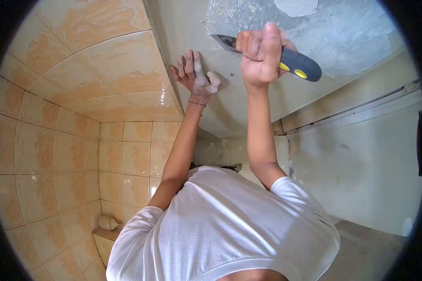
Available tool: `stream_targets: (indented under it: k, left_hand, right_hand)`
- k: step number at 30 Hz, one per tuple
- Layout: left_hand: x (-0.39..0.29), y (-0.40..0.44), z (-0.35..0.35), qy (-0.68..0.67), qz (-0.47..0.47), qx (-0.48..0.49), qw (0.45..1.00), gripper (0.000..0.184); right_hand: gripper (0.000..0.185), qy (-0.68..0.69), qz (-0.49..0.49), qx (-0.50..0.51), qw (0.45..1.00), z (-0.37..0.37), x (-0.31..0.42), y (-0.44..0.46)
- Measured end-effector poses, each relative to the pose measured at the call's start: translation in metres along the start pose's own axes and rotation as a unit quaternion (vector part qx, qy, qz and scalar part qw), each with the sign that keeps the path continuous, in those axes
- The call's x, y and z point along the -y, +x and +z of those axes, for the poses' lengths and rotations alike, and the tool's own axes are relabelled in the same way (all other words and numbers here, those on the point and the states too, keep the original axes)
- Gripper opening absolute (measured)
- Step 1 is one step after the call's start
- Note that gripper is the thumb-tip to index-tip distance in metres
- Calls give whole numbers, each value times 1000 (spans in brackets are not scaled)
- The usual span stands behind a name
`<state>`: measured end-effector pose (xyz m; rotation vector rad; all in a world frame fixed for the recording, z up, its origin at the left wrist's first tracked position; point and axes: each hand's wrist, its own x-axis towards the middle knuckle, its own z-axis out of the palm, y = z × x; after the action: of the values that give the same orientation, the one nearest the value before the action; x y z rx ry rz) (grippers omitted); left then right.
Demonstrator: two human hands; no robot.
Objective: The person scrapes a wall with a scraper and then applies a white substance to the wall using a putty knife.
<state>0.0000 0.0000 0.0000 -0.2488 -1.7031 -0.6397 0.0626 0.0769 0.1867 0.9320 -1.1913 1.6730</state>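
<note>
So a scraper [302, 65] with a dark grip and yellow accents is being held in the upper middle of the frame, clamped in the right hand [262, 54]. The dark blade is pointed left, and whether the wall [241, 100] is actually touched by its tip can't be told from this angle. The left hand [197, 77] is held apart from the right one, well clear of the grip, laid palm-down on the grey wall with fingers spread and nothing gripped. It's pretty dusted with white, and a thin bracelet [197, 103] is worn at that wrist. A rough, patchy area [347, 47] can be seen at upper right, and the left side is covered in orange-and-cream tiles [35, 145].
</note>
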Motion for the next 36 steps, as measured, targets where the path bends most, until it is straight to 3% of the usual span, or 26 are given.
stream_targets:
  k: [3,5,7,9,11,13,15,17,19,21,23,25,26,29,30,33,34,36]
  left_hand:
    - [8,3,-2,9,-5,-5,1000,67]
    - [8,4,0,4,0,-16,1000,67]
    - [7,-1,-3,8,-12,-2,1000,66]
    - [6,-2,-3,4,-17,7,1000,66]
    - [6,-2,-1,-2,-14,-8,1000,66]
    - [4,1,0,-3,-14,-11,1000,66]
    - [5,1,-3,-2,-14,-7,1000,66]
    - [6,-1,-3,-6,-15,-2,1000,66]
    - [6,-1,-5,2,-6,10,1000,68]
    - [5,-1,-6,11,1,24,1000,69]
    - [4,-1,-4,-5,-16,3,1000,67]
    - [6,-1,-4,-5,-17,2,1000,67]
    - [5,-1,-3,-9,-17,0,1000,68]
    - [6,-2,-2,-2,-11,-1,1000,68]
    - [6,-2,-4,1,-12,-1,1000,68]
    - [5,1,-4,4,-12,-2,1000,67]
    - [6,0,-3,5,-17,2,1000,67]
    - [6,-4,-5,2,-18,10,1000,66]
  right_hand:
    - [37,15,10,-38,999,-4,21,5]
    - [36,132,-11,45,990,-12,32,9]
    - [34,107,10,23,994,-2,10,-1]
    - [33,29,93,-67,993,11,-14,-9]
    - [31,28,78,-48,995,4,-11,-14]
    - [34,157,5,-42,987,4,21,-8]
    - [38,156,-13,-37,987,5,16,-7]
    - [40,-31,9,-69,997,10,-6,-8]
    - [38,-40,-1,-48,998,5,6,-4]
    - [37,162,32,-64,984,1,25,-6]
    - [36,203,1,-24,979,0,23,-5]
    - [35,-43,13,-96,994,12,6,-5]
    - [35,36,32,-68,997,8,-4,-6]
    - [38,74,5,-36,997,3,7,-7]
    - [38,133,20,-74,988,2,13,-8]
    - [37,115,6,-35,993,5,22,-3]
    - [37,26,2,-92,995,13,4,-8]
    - [37,36,24,-92,995,16,-4,-12]
